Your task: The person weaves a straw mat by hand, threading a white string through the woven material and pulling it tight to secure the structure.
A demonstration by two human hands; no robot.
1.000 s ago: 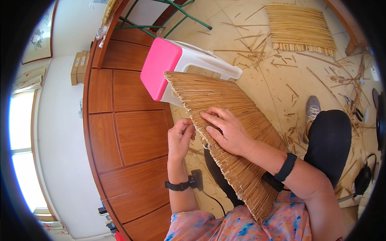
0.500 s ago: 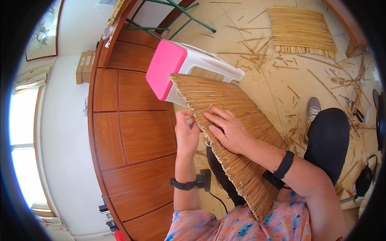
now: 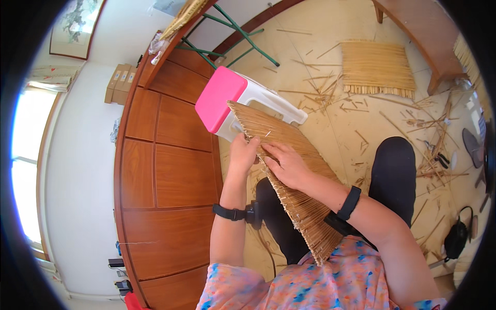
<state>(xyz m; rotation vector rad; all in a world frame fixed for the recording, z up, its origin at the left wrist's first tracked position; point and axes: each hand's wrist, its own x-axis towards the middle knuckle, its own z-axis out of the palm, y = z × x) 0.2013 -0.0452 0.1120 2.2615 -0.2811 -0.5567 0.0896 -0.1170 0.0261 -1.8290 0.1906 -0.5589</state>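
Observation:
A stiff mat of straw-coloured stalks [image 3: 302,170] slants across my lap, its bound edge with stub ends facing left. At that edge my left hand [image 3: 244,154] is closed, thumb and fingers pinching the border; its fingertips are partly hidden. My right hand [image 3: 285,164] rests on the mat's upper face close to the same border, its fingers stretched out and apart. Just beyond those fingers a short, thin, pale sliver [image 3: 267,133] sticks up from the stalks; I cannot make out what it is.
Beyond the mat's far end lies a white stool with a pink seat [image 3: 222,98], tipped on its side. Wooden cabinet doors [image 3: 188,173] stand left. A second stalk mat [image 3: 378,67], scattered stalk pieces, pliers [image 3: 442,160] and a black bag [image 3: 458,235] are on the floor.
My left hand has gone from a raised fist beside the border to pinching it. The mat tilts more steeply. My right knee has shifted left, and the shoe beside it is out of sight.

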